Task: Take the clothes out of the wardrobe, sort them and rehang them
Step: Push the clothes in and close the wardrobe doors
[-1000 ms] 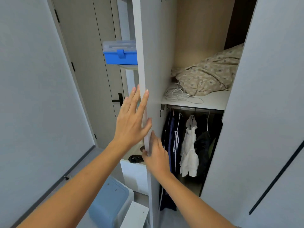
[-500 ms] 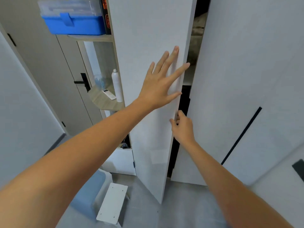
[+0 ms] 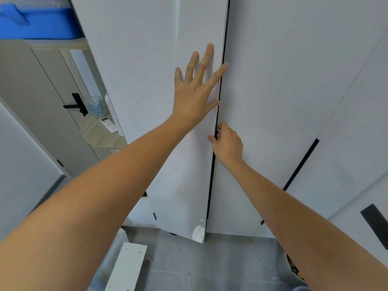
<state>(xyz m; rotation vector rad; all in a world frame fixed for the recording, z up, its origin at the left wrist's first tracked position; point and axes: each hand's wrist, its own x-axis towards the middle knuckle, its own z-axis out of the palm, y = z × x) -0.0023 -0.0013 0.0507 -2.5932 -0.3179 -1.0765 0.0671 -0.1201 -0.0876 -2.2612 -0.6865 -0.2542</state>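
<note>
The white wardrobe door (image 3: pixel 168 143) stands almost flush with the neighbouring door (image 3: pixel 273 101), with only a thin dark gap between them. My left hand (image 3: pixel 195 91) presses flat on the door's face near its right edge, fingers spread and straight. Just below it, my right hand (image 3: pixel 227 143) grips the door's edge, its fingertips curled into the gap. The clothes inside the wardrobe are hidden behind the doors.
An open side shelf (image 3: pixel 105 135) at left carries a white remote control (image 3: pixel 108 123) and a clear bottle (image 3: pixel 95 106); a blue box (image 3: pixel 35 22) sits on the shelf above. A room door with a black handle (image 3: pixel 76 105) is behind. A white board (image 3: pixel 128 267) leans near the grey floor.
The wardrobe door has swung from wide open to nearly shut, hiding the hanging clothes and bedding. My left hand moved from the door's edge onto its face; my right hand stayed on the edge.
</note>
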